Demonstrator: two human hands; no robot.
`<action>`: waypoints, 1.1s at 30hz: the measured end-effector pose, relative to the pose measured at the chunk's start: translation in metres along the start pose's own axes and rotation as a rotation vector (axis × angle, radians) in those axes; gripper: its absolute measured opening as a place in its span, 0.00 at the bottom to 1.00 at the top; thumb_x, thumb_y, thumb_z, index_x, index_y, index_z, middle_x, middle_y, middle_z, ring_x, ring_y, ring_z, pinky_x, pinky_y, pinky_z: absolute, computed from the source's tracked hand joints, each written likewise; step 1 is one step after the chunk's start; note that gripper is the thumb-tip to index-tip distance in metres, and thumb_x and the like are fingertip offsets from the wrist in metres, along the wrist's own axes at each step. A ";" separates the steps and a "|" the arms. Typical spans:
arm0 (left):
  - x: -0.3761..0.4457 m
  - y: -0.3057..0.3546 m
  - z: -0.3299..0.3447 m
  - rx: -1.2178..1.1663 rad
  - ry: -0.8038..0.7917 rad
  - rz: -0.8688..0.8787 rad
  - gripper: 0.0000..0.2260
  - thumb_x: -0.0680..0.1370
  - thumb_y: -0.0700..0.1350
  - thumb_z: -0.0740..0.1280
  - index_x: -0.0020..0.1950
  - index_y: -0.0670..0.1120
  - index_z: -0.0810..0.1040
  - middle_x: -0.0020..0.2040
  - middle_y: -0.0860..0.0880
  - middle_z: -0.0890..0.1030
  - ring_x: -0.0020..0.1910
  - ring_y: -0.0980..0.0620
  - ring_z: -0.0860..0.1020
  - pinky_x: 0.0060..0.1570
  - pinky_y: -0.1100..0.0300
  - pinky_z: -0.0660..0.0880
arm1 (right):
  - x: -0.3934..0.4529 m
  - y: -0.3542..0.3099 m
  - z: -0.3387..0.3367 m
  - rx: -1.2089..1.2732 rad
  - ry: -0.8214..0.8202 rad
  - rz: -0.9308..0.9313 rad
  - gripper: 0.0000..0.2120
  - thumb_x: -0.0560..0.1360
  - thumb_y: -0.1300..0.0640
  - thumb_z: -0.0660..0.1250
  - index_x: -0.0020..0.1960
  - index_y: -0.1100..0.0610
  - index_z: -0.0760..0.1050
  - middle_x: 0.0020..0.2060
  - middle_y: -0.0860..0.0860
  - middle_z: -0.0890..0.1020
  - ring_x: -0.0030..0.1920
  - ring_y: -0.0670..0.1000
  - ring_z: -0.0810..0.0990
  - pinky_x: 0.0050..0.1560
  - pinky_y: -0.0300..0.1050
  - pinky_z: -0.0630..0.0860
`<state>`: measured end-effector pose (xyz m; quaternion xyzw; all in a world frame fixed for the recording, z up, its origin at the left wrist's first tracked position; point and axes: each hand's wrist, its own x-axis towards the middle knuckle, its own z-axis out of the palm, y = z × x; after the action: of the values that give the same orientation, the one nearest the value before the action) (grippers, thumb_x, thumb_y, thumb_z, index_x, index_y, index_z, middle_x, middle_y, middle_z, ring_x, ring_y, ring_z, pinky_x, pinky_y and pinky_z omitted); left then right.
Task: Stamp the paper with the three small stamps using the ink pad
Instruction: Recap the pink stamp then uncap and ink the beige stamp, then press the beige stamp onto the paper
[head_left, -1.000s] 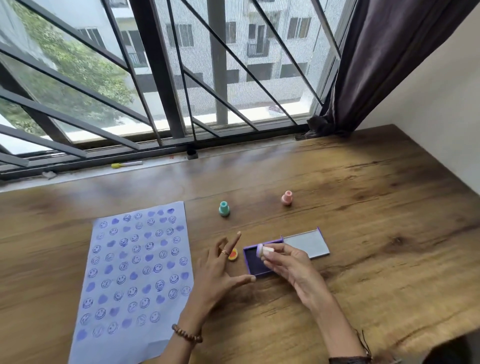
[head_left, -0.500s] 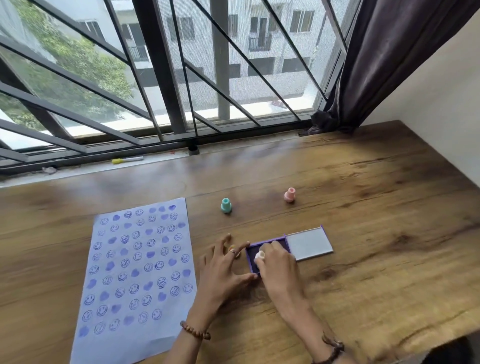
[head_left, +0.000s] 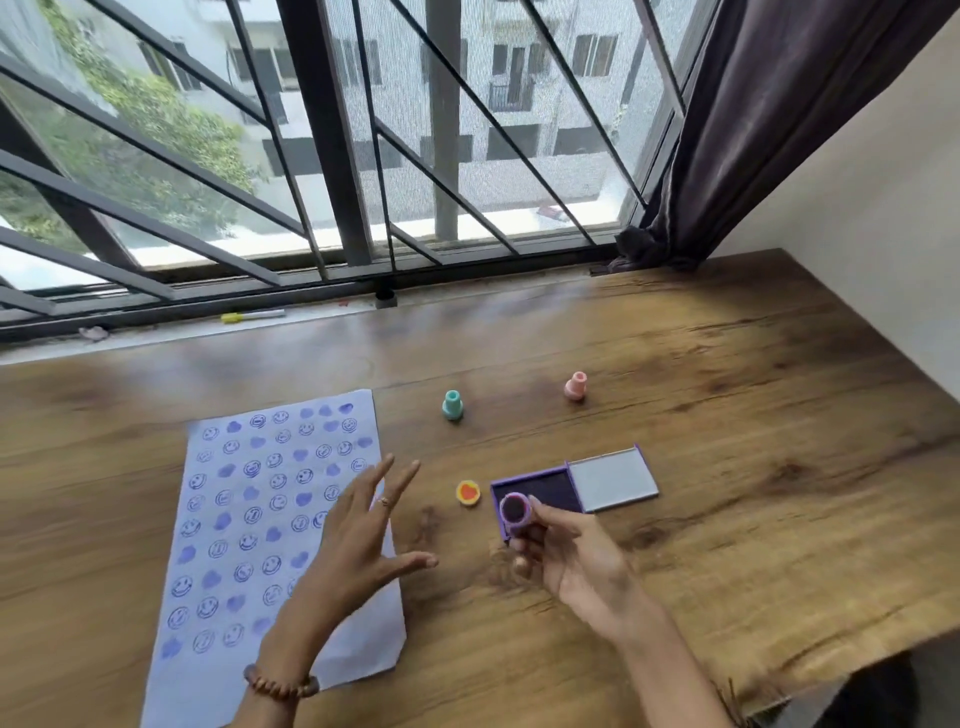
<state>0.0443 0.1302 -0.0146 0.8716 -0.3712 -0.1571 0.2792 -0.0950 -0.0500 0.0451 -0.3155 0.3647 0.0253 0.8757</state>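
Right hand grips the inked stamp face-up at lower center; left hand spread empty; ink may smear fingers.

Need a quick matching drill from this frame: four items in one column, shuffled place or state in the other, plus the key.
Items
1. teal plastic stamp
2. purple round stamp
3. yellow round cap with a red heart
4. purple ink pad case

States
A. lying on the wooden table just left of the ink pad
B. held in the right hand, inked face up
C. open, lid flat to its right
D. standing upright, right of the paper's top corner

Pairs: 1-D, 2-B, 3-A, 4-C
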 end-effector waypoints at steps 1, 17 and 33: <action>-0.007 -0.011 -0.007 0.045 -0.033 0.007 0.47 0.64 0.60 0.73 0.70 0.59 0.43 0.75 0.57 0.49 0.76 0.50 0.47 0.72 0.51 0.50 | -0.002 0.004 0.003 0.084 -0.052 0.054 0.11 0.70 0.58 0.62 0.33 0.60 0.80 0.28 0.53 0.77 0.30 0.48 0.73 0.26 0.38 0.74; -0.064 -0.074 -0.019 0.167 -0.214 -0.095 0.48 0.60 0.71 0.67 0.68 0.65 0.38 0.70 0.59 0.31 0.69 0.53 0.28 0.70 0.43 0.32 | -0.005 0.086 0.060 0.384 -0.243 0.123 0.17 0.54 0.65 0.78 0.40 0.66 0.78 0.31 0.56 0.74 0.29 0.51 0.73 0.29 0.40 0.76; -0.066 -0.080 -0.034 -0.090 -0.401 -0.032 0.51 0.62 0.55 0.77 0.73 0.56 0.44 0.69 0.58 0.30 0.69 0.52 0.27 0.68 0.43 0.28 | 0.007 0.149 0.095 -1.252 0.406 -0.553 0.03 0.73 0.54 0.65 0.43 0.52 0.77 0.43 0.47 0.78 0.41 0.49 0.79 0.46 0.49 0.78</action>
<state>0.0604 0.2369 -0.0316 0.8154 -0.3980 -0.3480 0.2357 -0.0716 0.1221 0.0116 -0.8386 0.3440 -0.0521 0.4192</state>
